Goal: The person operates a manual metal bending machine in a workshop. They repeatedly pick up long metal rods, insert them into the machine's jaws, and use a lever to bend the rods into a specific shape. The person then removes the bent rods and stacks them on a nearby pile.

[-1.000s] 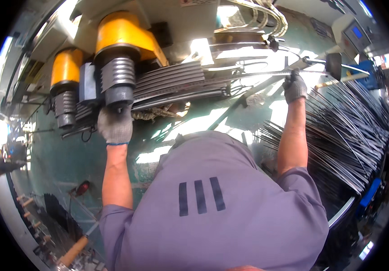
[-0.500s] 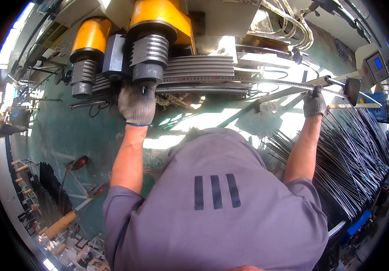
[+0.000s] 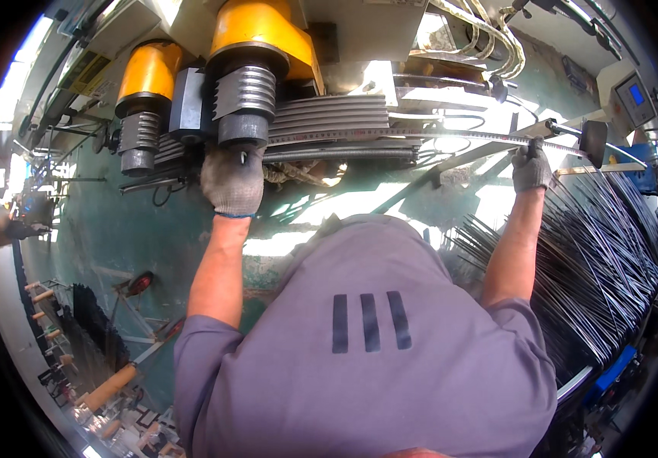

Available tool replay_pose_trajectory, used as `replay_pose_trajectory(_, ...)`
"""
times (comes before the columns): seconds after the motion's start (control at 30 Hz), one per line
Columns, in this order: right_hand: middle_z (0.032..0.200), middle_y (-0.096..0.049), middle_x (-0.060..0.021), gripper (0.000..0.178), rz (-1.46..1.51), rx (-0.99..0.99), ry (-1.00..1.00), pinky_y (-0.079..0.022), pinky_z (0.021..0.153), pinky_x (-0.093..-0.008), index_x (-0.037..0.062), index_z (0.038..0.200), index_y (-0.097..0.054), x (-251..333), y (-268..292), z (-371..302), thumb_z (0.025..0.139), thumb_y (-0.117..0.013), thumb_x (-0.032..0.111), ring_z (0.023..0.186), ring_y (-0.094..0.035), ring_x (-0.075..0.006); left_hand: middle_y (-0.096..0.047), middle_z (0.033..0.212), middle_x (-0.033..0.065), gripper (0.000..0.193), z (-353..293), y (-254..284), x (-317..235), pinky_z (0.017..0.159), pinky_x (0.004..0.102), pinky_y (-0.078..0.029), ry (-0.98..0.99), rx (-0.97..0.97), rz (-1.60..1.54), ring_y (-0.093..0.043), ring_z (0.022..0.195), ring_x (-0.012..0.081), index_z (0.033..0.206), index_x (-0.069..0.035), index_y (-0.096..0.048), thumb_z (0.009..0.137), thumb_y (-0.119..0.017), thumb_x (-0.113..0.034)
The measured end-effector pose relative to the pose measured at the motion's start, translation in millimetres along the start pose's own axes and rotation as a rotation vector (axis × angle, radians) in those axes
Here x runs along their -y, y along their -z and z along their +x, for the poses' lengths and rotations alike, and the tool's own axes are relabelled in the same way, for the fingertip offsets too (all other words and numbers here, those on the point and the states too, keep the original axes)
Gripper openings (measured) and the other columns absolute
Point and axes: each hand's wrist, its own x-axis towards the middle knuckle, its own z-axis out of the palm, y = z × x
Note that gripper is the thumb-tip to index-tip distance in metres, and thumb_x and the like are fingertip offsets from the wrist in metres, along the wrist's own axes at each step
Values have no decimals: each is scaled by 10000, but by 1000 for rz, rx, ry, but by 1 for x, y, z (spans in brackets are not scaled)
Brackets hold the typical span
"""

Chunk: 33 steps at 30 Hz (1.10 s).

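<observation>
Green floor (image 3: 138, 229) underlies one graduated strip (image 3: 451, 136), running left-right; your right hand (image 3: 532, 168) curls at it, left hand (image 3: 232, 183) nearby, grips unclear.

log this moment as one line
left gloved hand at steel collar, grip unclear | right gloved hand at graduated strip, near black block | metal rods heaped at right

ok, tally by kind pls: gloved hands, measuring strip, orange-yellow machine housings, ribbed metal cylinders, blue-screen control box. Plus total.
Gloved hands: 2
Measuring strip: 1
Orange-yellow housings: 2
Ribbed metal cylinders: 2
Blue-screen control box: 1
Total: 8
</observation>
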Motion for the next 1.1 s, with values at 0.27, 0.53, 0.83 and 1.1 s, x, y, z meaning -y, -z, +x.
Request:
replay_pose_trajectory(0.27,783,-595,19,393,-60,20,-7,-458,530,-224,40,1211,-694,-3,1,-2,1144,-639,424,658,-556,-89,-777,1129,226,506,-4,-4,8,985,513,-570,9,25,21,-720,1085,435,1089,-22,-806,877,-897,-472)
replay_pose_trajectory(0.53,775,-573,24,349,-2,-6,-39,-422,517,-219,65,1186,-688,-5,0,1,1139,-652,409,630,-517,-87,-781,1085,215,474,-1,-4,6,976,520,-572,-61,-25,-10,-725,1059,426,1068,-30,-809,889,-888,-462)
replay_pose_trajectory(0.83,788,-610,17,408,-9,-47,-20,-459,539,-225,46,1218,-693,-17,10,6,1142,-636,442,639,-555,-96,-760,1019,193,358,1,-4,3,857,521,-604,-147,-138,-12,-734,939,416,982,-56,-776,859,-897,-369)
replay_pose_trajectory(1.1,797,-604,22,421,-55,-39,-1,-468,549,-213,25,1246,-693,-13,6,-1,1155,-617,429,662,-567,-78,-759,1051,194,411,0,-6,0,863,530,-607,-126,-115,27,-730,962,435,1038,-50,-776,846,-906,-389)
